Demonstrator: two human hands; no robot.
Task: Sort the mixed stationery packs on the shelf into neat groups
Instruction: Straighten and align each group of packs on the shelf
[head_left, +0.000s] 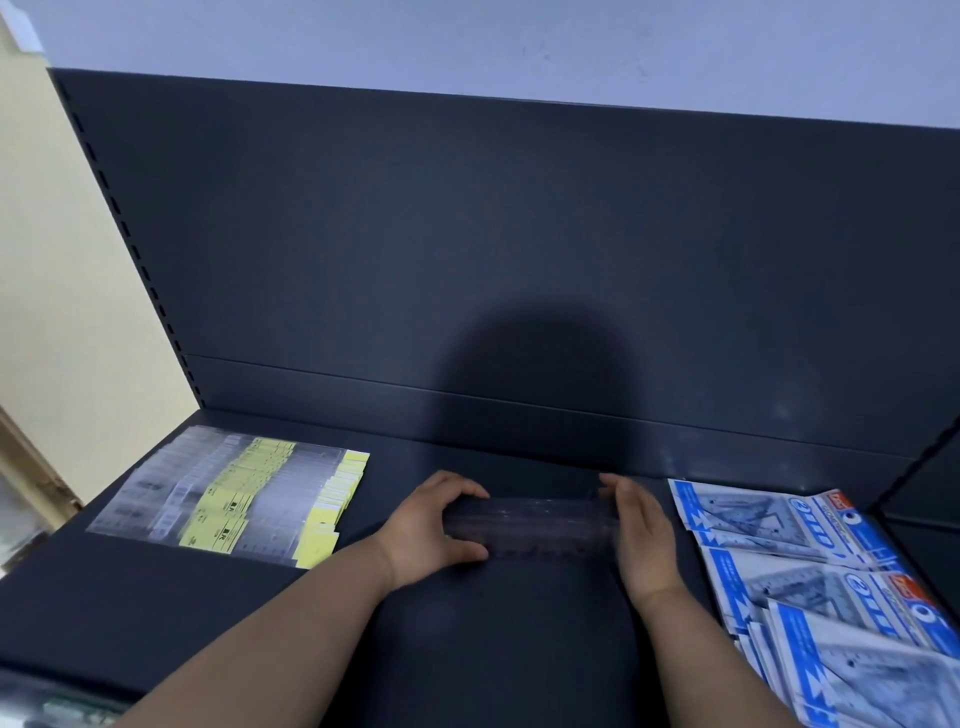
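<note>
Axis first: clear ruler bundle (530, 522) lies w/ its long axis running left-right across the shelf (493, 649), approx. parallel to the front edge. It sits mid-shelf, btwn the two hands, one at each short end.

L hand (431, 525) is on the left end. Its fingers (460, 488) curl over the far long edge and the thumb comes in along the near edge, so that end is gripped round. R hand (644, 540) stands on its edge against the right end, fingers near straight and pointing away from the person, palm facing the bundle. That reads as pressing or squaring the end, not wrapping it. Can't tell for sure if the palm touches, since the clear plastic blurs there. Both hands are equally near; neither has to reach.

Yellow-label packs (234, 499) lie fanned in a pile to the left, well apart from the bundle. Blue-white geometry set packs (810, 561) overlap on the right, just beside R hand. The bundle matches neither pile by look, so prob. it makes its own group in the middle.

Next move, my guess, turns on pushing along the long axis, not across it, so the ends come flush. Risk: slick clear pieces could slide & fan out if L grip loosens. Task looks partway done; the right pile is untidy.
</note>
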